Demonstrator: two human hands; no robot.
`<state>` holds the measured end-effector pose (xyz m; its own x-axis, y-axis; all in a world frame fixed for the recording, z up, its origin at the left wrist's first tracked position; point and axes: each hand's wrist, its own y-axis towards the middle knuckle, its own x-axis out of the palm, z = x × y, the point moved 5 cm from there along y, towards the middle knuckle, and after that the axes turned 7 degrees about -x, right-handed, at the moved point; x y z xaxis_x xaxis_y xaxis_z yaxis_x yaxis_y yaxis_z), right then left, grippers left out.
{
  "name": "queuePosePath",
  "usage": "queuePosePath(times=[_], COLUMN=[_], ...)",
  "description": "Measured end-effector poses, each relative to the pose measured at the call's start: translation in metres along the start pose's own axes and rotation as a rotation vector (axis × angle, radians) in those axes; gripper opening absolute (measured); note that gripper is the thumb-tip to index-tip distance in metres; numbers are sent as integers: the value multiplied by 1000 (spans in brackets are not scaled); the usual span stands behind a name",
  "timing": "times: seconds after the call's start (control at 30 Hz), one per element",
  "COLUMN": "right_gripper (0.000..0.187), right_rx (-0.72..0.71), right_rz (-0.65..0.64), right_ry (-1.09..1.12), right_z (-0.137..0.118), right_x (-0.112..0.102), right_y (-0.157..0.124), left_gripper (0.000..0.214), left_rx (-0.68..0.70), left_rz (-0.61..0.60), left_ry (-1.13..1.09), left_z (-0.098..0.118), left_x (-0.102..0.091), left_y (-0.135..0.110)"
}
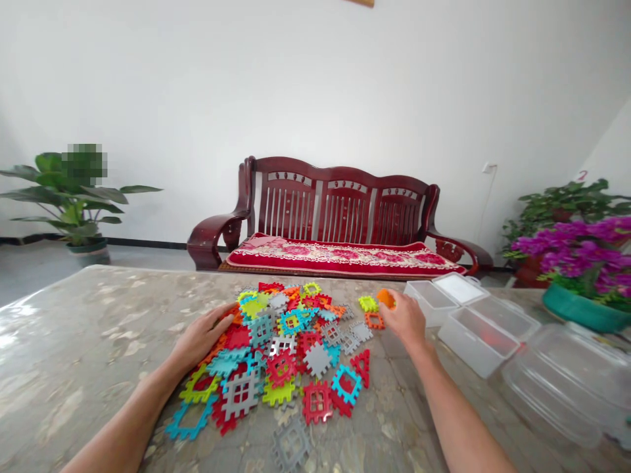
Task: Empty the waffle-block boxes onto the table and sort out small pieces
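A heap of flat interlocking plastic tiles (290,348) in red, grey, teal, lime and orange lies on the marbled table (73,341). My left hand (202,338) rests flat on the heap's left edge, fingers stretched out over orange and red tiles. My right hand (405,316) hovers at the heap's right side, fingers closed on an orange tile (385,297). A lime tile (367,303) and an orange frame tile (374,320) lie just left of that hand.
Clear plastic boxes (486,332) and a lid (566,381) stand at the right of the table, with a teal pot of purple flowers (584,272) behind them. Beyond the table are a dark wooden bench (335,217) and a leafy plant (73,197).
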<state>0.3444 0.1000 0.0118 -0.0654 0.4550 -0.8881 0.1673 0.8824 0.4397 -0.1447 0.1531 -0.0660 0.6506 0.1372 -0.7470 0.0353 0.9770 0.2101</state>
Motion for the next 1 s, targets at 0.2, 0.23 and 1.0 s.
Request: queuePosePath(times=[0.2,0.23,1.0], right_gripper=[37,36,32], right_rx=[128,132,-281], right_rz=[-84,-99,-61], right_ry=[-132,-132,25], right_z=[41,43,-39], right_x=[10,13,28], right_y=[-9,-10,-26], left_gripper=[66,65,64], left_rx=[1,1,1], left_rz=[9,12,23], left_ry=[-5,-6,-8], left_z=[-2,-2,5], left_x=[1,1,0], left_y=[1,1,-1])
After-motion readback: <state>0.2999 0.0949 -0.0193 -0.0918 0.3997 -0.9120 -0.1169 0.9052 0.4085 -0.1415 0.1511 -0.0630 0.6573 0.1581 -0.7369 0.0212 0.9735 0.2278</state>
